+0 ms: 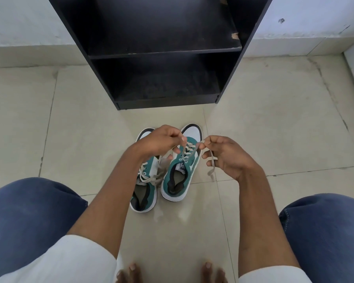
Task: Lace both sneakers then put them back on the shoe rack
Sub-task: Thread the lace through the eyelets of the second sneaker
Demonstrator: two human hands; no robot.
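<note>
From the head camera, you are crouched over two green-and-white sneakers that stand side by side on the tiled floor, just in front of the black shoe rack, whose shelves show no shoes. Your left hand is pinched shut on one end of the lace of the right sneaker, and your right hand is pinched on the other end, its tail hanging loose below your fingers. Both ends are lifted above the upper eyelets, so you seem to be finishing the lacing on this shoe. The left sneaker already carries a lace, its ends lying loose across the tongue. Next, you likely need to even the two ends, pull them snug and cross them for a knot.
</note>
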